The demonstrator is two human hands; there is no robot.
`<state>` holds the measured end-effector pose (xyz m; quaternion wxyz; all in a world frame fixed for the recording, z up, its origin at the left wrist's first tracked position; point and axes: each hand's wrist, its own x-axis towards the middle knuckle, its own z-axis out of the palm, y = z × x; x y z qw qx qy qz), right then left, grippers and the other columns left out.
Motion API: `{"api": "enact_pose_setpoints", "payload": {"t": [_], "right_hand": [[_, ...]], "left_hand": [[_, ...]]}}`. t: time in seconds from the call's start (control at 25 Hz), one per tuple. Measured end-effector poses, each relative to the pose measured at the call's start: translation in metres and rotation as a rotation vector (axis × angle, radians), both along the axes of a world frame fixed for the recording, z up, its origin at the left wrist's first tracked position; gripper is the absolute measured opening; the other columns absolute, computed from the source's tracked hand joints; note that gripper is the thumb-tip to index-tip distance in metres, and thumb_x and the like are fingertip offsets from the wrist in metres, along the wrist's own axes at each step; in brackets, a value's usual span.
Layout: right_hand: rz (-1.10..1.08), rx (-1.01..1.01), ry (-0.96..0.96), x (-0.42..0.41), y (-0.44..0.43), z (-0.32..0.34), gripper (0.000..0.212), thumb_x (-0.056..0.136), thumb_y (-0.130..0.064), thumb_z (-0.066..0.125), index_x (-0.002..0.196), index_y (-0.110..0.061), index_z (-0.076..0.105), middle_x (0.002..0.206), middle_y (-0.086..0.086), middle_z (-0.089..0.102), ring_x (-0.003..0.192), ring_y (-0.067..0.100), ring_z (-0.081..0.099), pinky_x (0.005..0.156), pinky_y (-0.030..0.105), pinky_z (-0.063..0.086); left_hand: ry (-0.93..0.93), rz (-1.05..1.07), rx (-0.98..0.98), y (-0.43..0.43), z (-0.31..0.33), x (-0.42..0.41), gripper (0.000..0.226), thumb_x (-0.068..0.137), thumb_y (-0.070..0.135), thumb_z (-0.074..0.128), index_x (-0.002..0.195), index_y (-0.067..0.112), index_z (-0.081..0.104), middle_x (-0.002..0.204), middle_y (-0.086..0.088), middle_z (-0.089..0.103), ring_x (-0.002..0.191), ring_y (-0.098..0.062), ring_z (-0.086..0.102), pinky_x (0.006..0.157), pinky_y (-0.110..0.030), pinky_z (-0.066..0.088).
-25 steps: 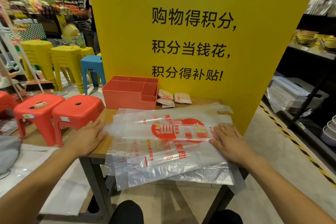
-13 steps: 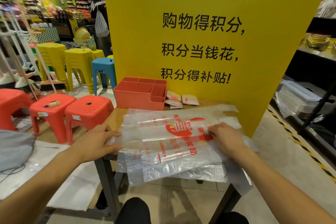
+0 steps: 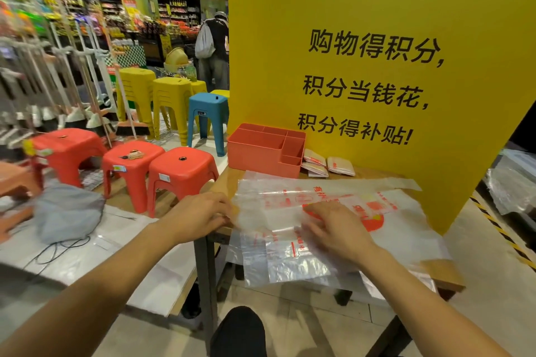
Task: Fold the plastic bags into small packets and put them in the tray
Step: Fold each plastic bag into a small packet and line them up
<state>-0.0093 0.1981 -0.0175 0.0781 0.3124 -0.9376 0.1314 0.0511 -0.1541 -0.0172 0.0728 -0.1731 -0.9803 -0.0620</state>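
Clear plastic bags (image 3: 406, 229) with red print lie spread flat on a small wooden table (image 3: 443, 272), their near edges hanging over its front. My left hand (image 3: 200, 216) holds the top bag's left edge at the table's left side. My right hand (image 3: 336, 226) lies flat on the middle of the bag, fingers pointing left, blurred by motion. A coral divided tray (image 3: 261, 151) stands at the table's back left, nothing visible inside it. Three folded packets (image 3: 327, 166) lie just right of the tray.
A tall yellow sign board (image 3: 377, 23) stands right behind the table. Red stools (image 3: 179, 171) and a grey bag (image 3: 66, 211) on a white surface are to the left. A person with a backpack (image 3: 213, 49) stands far back. Shelves sit at the right.
My right hand has slid left from the bag's right side to its middle. My left hand has moved right to the bag's left edge. The camera has turned left.
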Motion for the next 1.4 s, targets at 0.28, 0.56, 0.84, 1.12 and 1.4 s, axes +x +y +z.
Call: {"api": "enact_pose_setpoints", "payload": {"t": [0.28, 0.56, 0.84, 1.12, 1.4], "right_hand": [[-0.067, -0.050, 0.034, 0.035, -0.034, -0.015, 0.070, 0.086, -0.082, 0.051, 0.135, -0.033, 0.058, 0.125, -0.011, 0.067, 0.114, 0.015, 0.056, 0.096, 0.037, 0.047], [-0.349, -0.476, -0.068, 0.059, -0.016, -0.022, 0.023, 0.098, -0.045, 0.064, 0.099, -0.022, 0.062, 0.087, -0.014, 0.052, 0.090, 0.013, 0.052, 0.064, 0.018, 0.032], [-0.560, -0.716, -0.248, 0.055, 0.044, -0.033, 0.037, 0.092, -0.031, 0.075, 0.120, -0.034, 0.050, 0.084, -0.012, 0.068, 0.075, 0.004, 0.065, 0.059, 0.024, 0.045], [-0.606, -0.806, -0.279, 0.041, 0.085, -0.037, 0.049, 0.089, -0.024, 0.078, 0.130, -0.029, 0.050, 0.082, -0.006, 0.070, 0.074, 0.009, 0.067, 0.073, 0.040, 0.059], [-0.493, -0.636, 0.019, 0.072, 0.086, -0.060, 0.047, 0.091, -0.042, 0.075, 0.133, -0.033, 0.057, 0.136, -0.019, 0.051, 0.124, 0.003, 0.045, 0.101, 0.025, 0.043]], "left_hand": [[0.191, -0.243, 0.370, 0.089, 0.037, 0.005, 0.013, 0.102, 0.040, 0.059, 0.108, 0.034, 0.068, 0.111, 0.021, 0.066, 0.104, -0.001, 0.063, 0.081, -0.032, 0.056], [0.040, -0.188, 0.549, 0.153, 0.050, -0.023, 0.013, 0.098, 0.046, 0.066, 0.110, 0.042, 0.066, 0.095, 0.020, 0.071, 0.090, -0.002, 0.066, 0.081, -0.041, 0.057], [-0.460, -0.154, 0.847, 0.208, -0.012, -0.039, 0.069, 0.083, 0.014, 0.086, 0.142, 0.029, 0.053, 0.094, -0.009, 0.076, 0.090, -0.022, 0.075, 0.089, -0.044, 0.061], [-0.384, -0.123, 0.736, 0.245, -0.027, -0.062, 0.044, 0.084, 0.021, 0.084, 0.120, 0.039, 0.065, 0.081, 0.002, 0.074, 0.076, -0.013, 0.072, 0.084, -0.048, 0.060], [-0.385, 0.030, 0.672, 0.254, -0.037, -0.064, 0.038, 0.085, 0.040, 0.079, 0.118, 0.045, 0.061, 0.082, 0.015, 0.071, 0.081, -0.006, 0.070, 0.086, -0.046, 0.058]]}}
